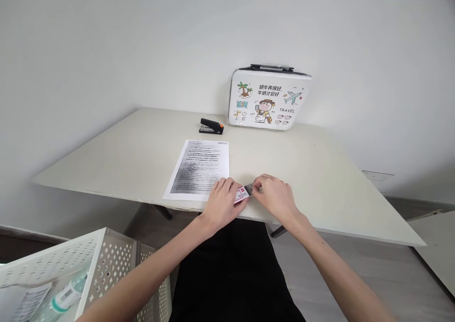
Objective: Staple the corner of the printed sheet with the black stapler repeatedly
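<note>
Near the front edge of the table, my left hand (223, 197) is closed around a small white and red box (241, 195), which looks like a staple box. From its right end comes a dark grey metallic piece (249, 189) that looks like strips of staples. The fingertips of my right hand (273, 194) are pinched on that grey end. A printed sheet of paper (199, 168) lies flat to the left, its lower right corner behind my left hand. Beyond the sheet rests a black stapler (212, 126) with an orange mark.
A white case with cartoon prints (270, 101) stands against the wall at the back of the pale table (320, 170). At lower left is a white perforated basket (113, 260) holding a plastic bottle (66, 298) and papers.
</note>
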### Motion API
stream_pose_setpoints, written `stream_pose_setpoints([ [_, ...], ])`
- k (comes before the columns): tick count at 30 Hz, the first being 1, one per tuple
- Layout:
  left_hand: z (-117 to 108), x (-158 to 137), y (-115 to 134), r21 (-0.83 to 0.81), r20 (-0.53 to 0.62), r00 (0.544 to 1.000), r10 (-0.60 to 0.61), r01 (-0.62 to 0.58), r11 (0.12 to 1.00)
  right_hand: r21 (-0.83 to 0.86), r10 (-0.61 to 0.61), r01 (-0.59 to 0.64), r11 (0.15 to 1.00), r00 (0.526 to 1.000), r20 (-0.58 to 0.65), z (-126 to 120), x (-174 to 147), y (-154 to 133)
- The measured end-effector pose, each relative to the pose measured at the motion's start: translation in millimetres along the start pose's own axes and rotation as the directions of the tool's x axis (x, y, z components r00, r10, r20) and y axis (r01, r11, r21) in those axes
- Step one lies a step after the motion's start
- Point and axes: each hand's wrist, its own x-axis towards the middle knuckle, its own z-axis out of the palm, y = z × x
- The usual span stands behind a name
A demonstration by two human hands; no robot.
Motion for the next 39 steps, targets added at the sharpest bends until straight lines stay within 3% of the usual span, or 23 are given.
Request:
stream_pose_setpoints([
  [7,2.5,-1.3,1.2,-0.021,-0.048,0.998,-0.042,0.041,0.999,-0.021,0.016,-0.016,1.000,1.000,-0.017,-2.5,2.3,-0.4],
  [14,4.2,-2.6,-0.2,-0.029,-0.061,0.998,-0.036,0.034,0.999,0.082,0.008,-0.020,0.996,0.990,0.138,-12.5,3.4,1.5],
  [30,6.4,-3.4,-1.5,-0.042,-0.077,0.996,-0.047,0.044,0.998,-0.104,0.022,0.003,0.995,0.971,0.240,-14.3,19.2,-11.3],
  [39,8.7,-3.9,-2.6,-0.024,-0.089,0.995,-0.045,0.043,0.999,-0.042,0.047,-0.041,0.998,0.985,0.167,-12.6,16.6,-3.8],
])
